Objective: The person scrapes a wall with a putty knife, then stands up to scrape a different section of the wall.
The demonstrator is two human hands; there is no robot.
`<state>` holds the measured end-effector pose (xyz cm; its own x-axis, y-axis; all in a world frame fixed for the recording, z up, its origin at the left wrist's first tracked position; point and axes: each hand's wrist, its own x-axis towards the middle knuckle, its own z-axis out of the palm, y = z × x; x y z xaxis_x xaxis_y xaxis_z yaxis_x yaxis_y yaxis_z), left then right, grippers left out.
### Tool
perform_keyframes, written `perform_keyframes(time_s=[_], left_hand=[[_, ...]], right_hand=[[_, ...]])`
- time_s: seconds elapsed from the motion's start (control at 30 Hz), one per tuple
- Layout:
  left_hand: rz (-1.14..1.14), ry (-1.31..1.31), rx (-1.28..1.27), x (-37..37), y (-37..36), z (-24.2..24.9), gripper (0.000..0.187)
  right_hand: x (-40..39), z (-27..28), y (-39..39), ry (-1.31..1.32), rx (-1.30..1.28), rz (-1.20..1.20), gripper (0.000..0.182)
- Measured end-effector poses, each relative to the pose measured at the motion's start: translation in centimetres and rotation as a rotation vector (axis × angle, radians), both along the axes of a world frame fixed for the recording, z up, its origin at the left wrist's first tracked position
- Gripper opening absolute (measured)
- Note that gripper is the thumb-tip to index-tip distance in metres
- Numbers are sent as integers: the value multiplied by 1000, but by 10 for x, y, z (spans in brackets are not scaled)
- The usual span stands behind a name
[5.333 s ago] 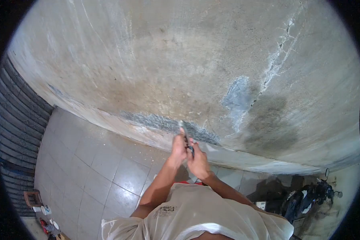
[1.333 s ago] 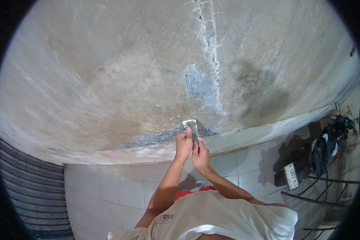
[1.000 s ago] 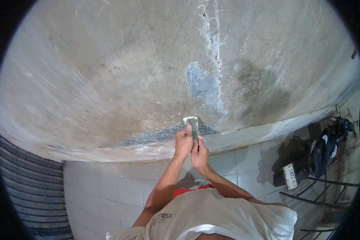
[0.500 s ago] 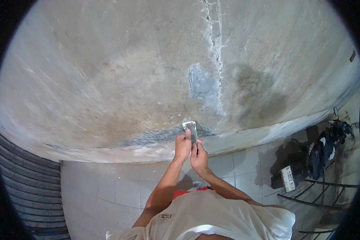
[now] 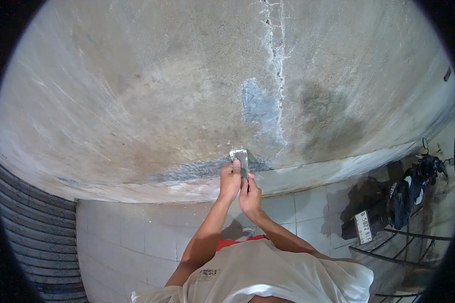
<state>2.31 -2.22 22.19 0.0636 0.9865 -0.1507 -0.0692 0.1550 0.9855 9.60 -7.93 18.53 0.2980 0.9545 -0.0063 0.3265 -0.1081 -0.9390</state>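
A flat metal scraper lies with its broad end against the lower part of the stained wall. My left hand is closed on the scraper, its thumb along the blade. Just to the right, my right hand is closed round the lower end, which the fingers partly hide. Around the blade, a dark grey scraped strip runs along the wall's base. Above it are a blue-grey patch and a long vertical crack.
Pale floor tiles lie below the wall. A ribbed shutter stands at the left. At the right are a motorcycle, a number plate and a dark metal rack.
The scraper's broad end and my hands have shifted very slightly up the wall. Both hands keep their grip, and the view has moved a little.
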Motion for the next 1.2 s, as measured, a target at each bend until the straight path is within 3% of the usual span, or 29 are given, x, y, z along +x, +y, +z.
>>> perform_keyframes(time_s=[0.1,0.3,0.37,0.5,0.57,0.67,0.83,0.9,0.97,1.03,1.07,1.2], left_hand=[[0,26,-47,3,-3,-6,56],[3,31,133,-1,10,0,58],[11,31,9,-1,2,-14,58],[-15,125,-60,-5,2,3,56],[35,23,11,-4,3,12,56],[4,10,-2,-4,4,-23,58],[-34,84,22,-7,5,2,61],[9,21,112,-8,7,10,64],[40,-13,110,-7,5,-16,65],[11,9,-101,-8,-2,-31,64],[33,-3,-105,-7,-2,-30,62],[36,77,-63,-10,1,-5,61]], right_hand=[[-2,-9,-3,84,221,-41,24],[-1,3,7,40,94,7,25],[-5,-18,2,66,153,-12,24],[-6,-14,5,88,245,-22,25],[-6,-4,6,65,191,-9,25],[-5,-19,1,33,124,-7,24],[-7,3,7,87,158,-35,23],[-6,20,9,29,63,0,25],[-5,-1,4,3,50,7,26],[-6,-23,-4,88,307,5,27],[-6,-26,-3,91,311,6,27],[-7,1,-3,12,82,26,25]])
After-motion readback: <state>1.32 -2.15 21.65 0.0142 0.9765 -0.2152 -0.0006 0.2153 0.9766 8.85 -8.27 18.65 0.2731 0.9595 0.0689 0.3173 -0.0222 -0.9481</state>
